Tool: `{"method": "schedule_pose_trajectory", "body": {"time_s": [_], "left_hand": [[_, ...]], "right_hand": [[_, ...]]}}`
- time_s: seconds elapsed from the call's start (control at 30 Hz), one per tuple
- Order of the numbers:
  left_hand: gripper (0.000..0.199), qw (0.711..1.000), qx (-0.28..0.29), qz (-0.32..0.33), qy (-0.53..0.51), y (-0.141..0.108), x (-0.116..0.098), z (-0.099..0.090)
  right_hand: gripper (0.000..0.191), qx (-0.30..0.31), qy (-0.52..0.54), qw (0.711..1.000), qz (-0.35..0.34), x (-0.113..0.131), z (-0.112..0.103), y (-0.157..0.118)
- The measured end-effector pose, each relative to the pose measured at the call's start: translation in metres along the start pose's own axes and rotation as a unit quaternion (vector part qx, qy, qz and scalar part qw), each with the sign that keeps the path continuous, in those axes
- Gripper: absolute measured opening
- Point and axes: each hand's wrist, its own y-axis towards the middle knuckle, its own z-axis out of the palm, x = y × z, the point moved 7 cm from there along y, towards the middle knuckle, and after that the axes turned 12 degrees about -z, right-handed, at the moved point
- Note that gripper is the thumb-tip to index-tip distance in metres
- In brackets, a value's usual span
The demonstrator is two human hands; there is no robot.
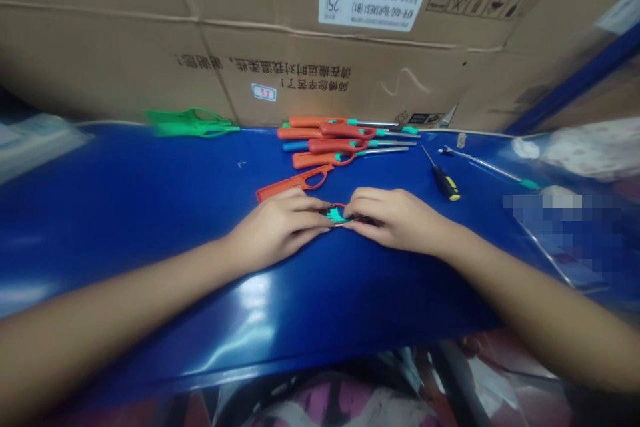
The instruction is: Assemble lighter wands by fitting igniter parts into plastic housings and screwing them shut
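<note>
My left hand (280, 225) and my right hand (400, 219) meet at the middle of the blue table (200, 320). Between them they pinch a red lighter part with a green trigger piece (337, 215); my fingers hide most of it. Just behind my left hand lies an orange-red half shell (295, 183) with a loop at its right end. Farther back, several red and orange lighters (325, 159) with metal tubes pointing right lie in a pile, a blue handle (295, 146) among them.
Green shells (185, 123) lie at the back left. A black and yellow screwdriver (445, 180) and a metal rod with a green end (493, 169) are at the right. Behind the table stands a large cardboard box (125, 60). Plastic bags (37, 143) are at the left edge.
</note>
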Motion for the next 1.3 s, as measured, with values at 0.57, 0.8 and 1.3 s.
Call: {"method": "schedule_pose_trajectory", "body": {"time_s": [0.57,0.8,1.3], "left_hand": [[0.028,0.999,0.022,0.019,0.026,-0.001,-0.003,0.002],[0.027,0.999,0.025,0.010,0.035,0.000,-0.003,0.002],[0.028,0.999,0.035,-0.003,0.022,0.001,-0.006,0.003]], "right_hand": [[0.012,-0.063,0.154,0.982,0.088,-0.013,-0.001,0.001],[0.011,-0.049,0.105,0.991,0.068,-0.007,-0.004,0.002],[0.016,-0.002,0.030,1.000,-0.005,0.001,-0.007,-0.004]]}}
